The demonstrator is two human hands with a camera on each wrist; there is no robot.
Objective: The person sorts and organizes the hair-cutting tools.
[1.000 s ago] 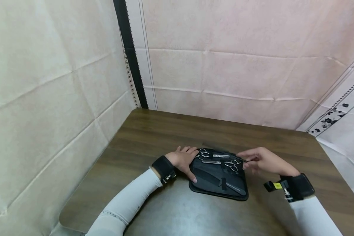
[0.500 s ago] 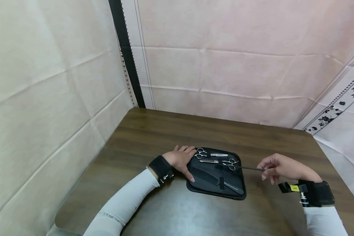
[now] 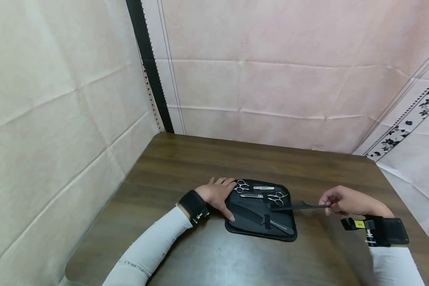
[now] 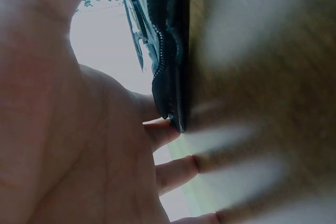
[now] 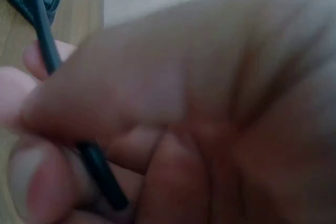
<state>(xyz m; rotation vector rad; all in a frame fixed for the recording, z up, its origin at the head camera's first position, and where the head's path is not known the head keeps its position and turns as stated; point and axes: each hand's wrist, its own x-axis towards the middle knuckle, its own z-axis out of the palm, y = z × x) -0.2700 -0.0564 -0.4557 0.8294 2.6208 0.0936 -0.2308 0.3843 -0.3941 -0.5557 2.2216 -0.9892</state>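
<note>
A black zippered case [image 3: 259,234] lies open on the table, holding two pairs of silver scissors, the upper pair [image 3: 241,186] and the lower pair [image 3: 279,198]. Below them a dark, flat, long-handled tool [image 3: 281,227] sits under a strap. My left hand [image 3: 217,196] rests with spread fingers on the case's left edge; the left wrist view shows its fingers beside the zippered rim [image 4: 169,72]. To the right of the case, my right hand [image 3: 346,201] pinches the thin handle of a black comb [image 3: 300,205]. Its broad end reaches over the case's right side. In the right wrist view, fingers partly cover the handle [image 5: 47,45].
The brown wooden table [image 3: 200,258] extends around the case on all sides. Pale creased cloth [image 3: 271,79] hangs behind the table and along its left side.
My right hand has moved right, away from the case's upper right corner, drawing the comb along. The comb has turned, so its broad side shows. My left hand stays on the case.
</note>
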